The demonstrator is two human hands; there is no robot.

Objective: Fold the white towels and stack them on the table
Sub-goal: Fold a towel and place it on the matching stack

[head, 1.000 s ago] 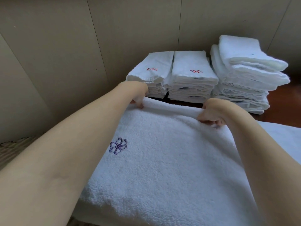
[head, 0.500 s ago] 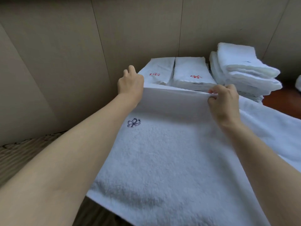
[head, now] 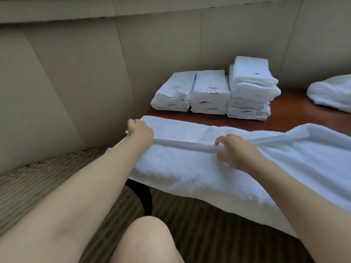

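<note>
wall panels (head: 76,82): beige, behind | floor (head: 209,234): striped brown carpet | black leg (head: 146,196): below

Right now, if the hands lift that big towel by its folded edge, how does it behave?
Likely floppy: the towel already drapes over the table edge and sags at right. Probably bulky rather than slippery, given the thick terry pile. The left hand and right hand grip far apart, so the middle may droop.

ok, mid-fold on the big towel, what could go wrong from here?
1. The big towel overhangs the near edge of the table; letting go could let it slide off.
2. Its right part is still bunched, so the fold may set crooked.
3. The tallest stack looks uneven; adding this towel might tip it.
</note>
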